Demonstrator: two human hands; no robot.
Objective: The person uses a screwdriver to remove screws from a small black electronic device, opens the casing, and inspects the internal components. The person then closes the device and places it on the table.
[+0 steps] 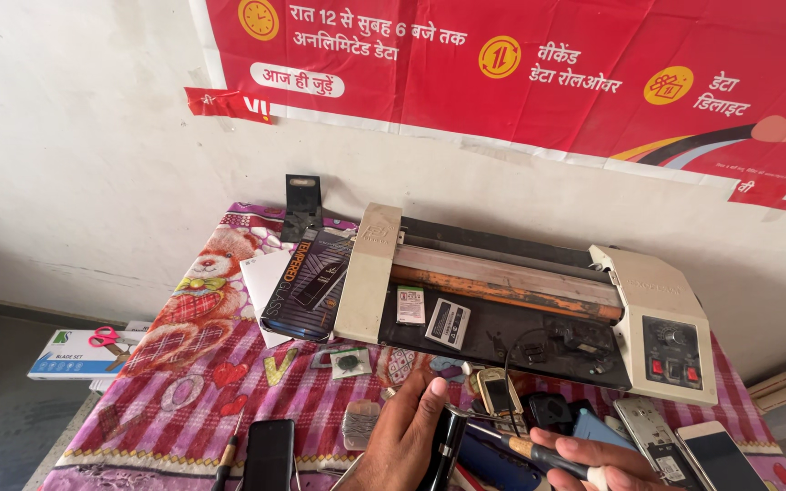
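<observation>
My left hand point(404, 438) is at the bottom centre, its fingers curled around a dark, narrow object point(448, 443) that stands upright between both hands. My right hand point(604, 464) comes in from the bottom right and grips a screwdriver point(522, 446) with a black and orange handle. Its metal shaft points left toward the dark object and the tip sits close to it. Both hands are partly cut off by the lower edge of the view.
A beige laminating machine point(370, 273) with an orange roller lies across the table's back. A dark flat box point(307, 284) leans at its left. Phones point(268, 453), small parts and a white phone point(719, 455) lie on the patterned cloth point(184, 364). Pink scissors point(104, 337) rest on a box at left.
</observation>
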